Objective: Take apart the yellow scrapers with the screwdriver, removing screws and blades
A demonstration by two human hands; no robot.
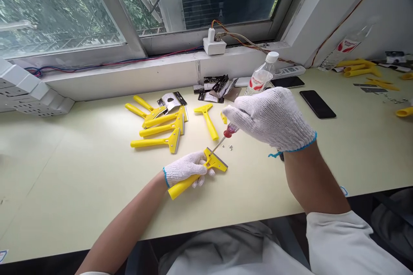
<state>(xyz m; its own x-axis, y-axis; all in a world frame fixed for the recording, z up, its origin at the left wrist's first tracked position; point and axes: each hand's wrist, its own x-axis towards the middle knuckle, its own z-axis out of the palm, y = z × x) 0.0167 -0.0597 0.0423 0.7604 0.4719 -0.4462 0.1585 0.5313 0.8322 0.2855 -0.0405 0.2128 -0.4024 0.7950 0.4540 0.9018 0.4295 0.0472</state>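
Note:
My left hand (189,169), in a white knit glove, is wrapped round the neck of a yellow scraper (183,187) whose wide head points right. My gloved right hand (266,116) is closed on a screwdriver (228,130) with a red and clear handle. The screwdriver slants down, its tip at a screw spot on the scraper's head; exact seating is too small to tell. A few small screws (230,147) lie just right of the head. Beyond it lies a yellow scraper handle (209,124), and a small yellow piece (223,117) is beside my right hand.
Several yellow scrapers (155,142) lie at the left with a black-and-white package (172,101). Black blade packets (214,88), a water bottle (260,77) and a phone (318,104) are behind and right. A white box (29,88) stands far left. More yellow parts (361,68) lie far right.

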